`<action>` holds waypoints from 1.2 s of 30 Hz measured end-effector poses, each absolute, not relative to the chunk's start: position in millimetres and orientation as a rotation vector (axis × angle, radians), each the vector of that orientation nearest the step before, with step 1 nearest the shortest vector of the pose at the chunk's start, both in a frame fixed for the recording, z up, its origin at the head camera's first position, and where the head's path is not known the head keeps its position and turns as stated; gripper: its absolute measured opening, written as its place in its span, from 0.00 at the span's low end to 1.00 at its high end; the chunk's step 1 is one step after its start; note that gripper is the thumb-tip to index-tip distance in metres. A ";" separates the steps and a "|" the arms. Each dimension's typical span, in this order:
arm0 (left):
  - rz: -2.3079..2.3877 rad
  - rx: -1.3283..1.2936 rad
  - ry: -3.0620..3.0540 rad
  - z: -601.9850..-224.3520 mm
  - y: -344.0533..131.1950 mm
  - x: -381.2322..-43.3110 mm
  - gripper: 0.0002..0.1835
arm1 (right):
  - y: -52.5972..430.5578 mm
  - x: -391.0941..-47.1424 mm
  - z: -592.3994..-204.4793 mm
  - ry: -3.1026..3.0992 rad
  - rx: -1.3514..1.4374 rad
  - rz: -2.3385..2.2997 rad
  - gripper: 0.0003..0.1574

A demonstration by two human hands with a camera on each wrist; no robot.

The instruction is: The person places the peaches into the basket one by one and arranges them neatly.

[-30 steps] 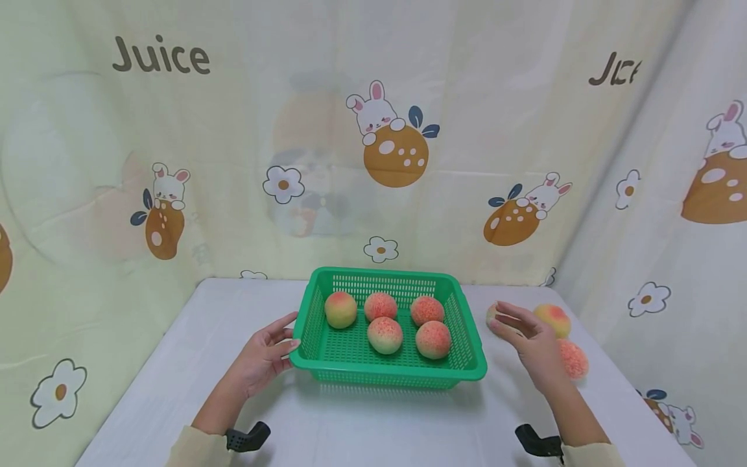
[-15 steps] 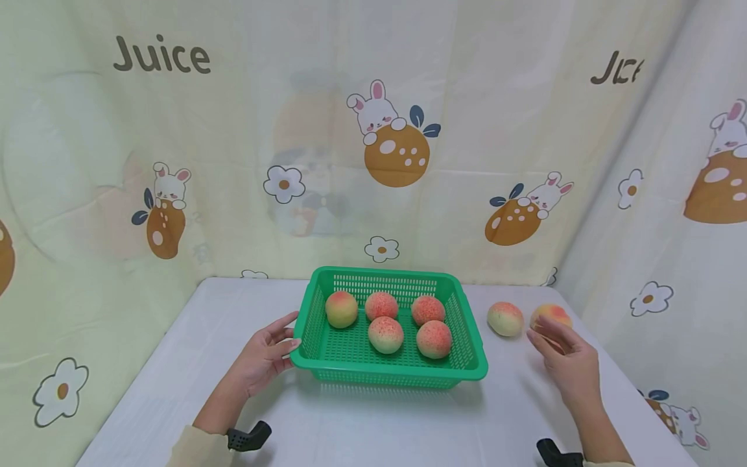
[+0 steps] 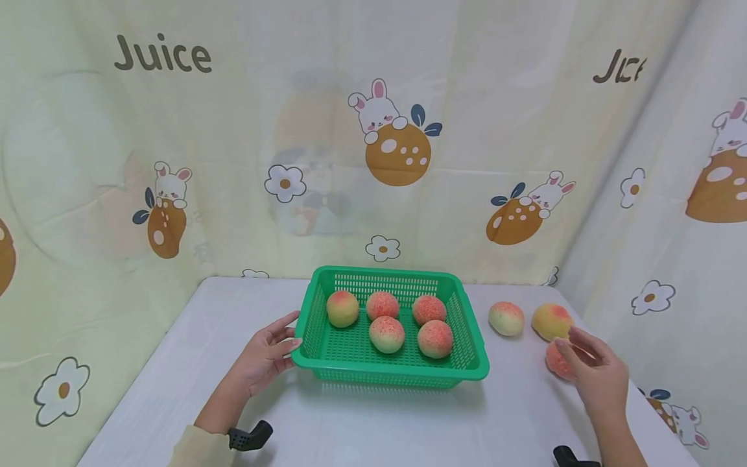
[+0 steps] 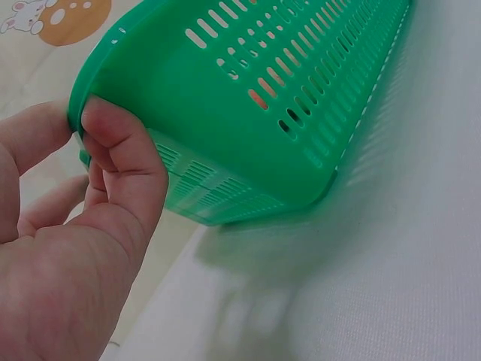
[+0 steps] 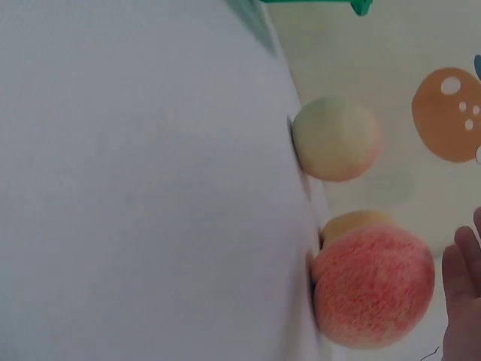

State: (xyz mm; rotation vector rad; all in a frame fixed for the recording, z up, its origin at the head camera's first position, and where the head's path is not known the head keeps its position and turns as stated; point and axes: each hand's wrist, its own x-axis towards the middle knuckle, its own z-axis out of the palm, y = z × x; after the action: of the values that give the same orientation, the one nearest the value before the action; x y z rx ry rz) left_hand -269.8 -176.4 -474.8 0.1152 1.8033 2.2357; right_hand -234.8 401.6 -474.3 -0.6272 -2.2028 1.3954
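Note:
A green plastic basket point(image 3: 397, 375) stands mid-table with several peaches inside, among them a yellowish peach point(image 3: 342, 309) at its left. My left hand point(image 3: 270, 353) pinches the basket's left rim; in the left wrist view thumb and fingers point(image 4: 124, 162) bend about that edge. On the right my right hand point(image 3: 598, 376) hovers beside a pink-red peach point(image 3: 559, 360), partly covering it in the head view. In the right wrist view a gap shows between the fingers point(image 5: 460, 274) and the red peach point(image 5: 373, 286). That hand holds nothing.
Behind the red peach lie a yellow-orange peach point(image 3: 551, 322) and a pale pink peach point(image 3: 506, 318), both right of the basket. A white cloth covers the table point(image 3: 385, 428). A printed curtain point(image 3: 245, 130) hangs along the back and sides.
My right hand has moved right and toward me, from the pale peach past the yellow-orange one to the red one. The left hand and the basket have stayed in place.

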 end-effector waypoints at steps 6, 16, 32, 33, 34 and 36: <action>2.240 0.126 1.793 -474.4 -176.7 -269.2 0.40 | 410.3 -235.4 -482.8 -2.194 -0.755 1.300 0.40; 2.236 0.099 1.807 -473.7 -176.6 -268.5 0.39 | 421.5 -238.6 -490.0 -2.268 -0.756 1.218 0.44; 2.230 0.122 1.814 -475.9 -177.2 -270.4 0.39 | 433.2 -250.9 -498.9 -2.447 -0.874 1.370 0.62; 2.230 0.122 1.814 -476.2 -177.0 -270.5 0.38 | 433.7 -251.7 -499.6 -2.447 -0.876 1.381 0.63; 2.232 0.122 1.812 -476.6 -176.9 -270.6 0.38 | 434.0 -252.6 -500.2 -2.446 -0.876 1.385 0.63; 2.232 0.122 1.813 -477.2 -176.7 -270.6 0.38 | 434.4 -254.2 -502.6 -2.447 -0.878 1.386 0.63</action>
State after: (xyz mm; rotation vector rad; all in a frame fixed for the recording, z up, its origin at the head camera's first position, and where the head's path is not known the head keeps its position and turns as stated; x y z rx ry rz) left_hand -270.6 -176.7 -477.2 0.1216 1.8126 2.2319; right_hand -254.2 434.4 -502.6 -0.8776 -2.4474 1.3857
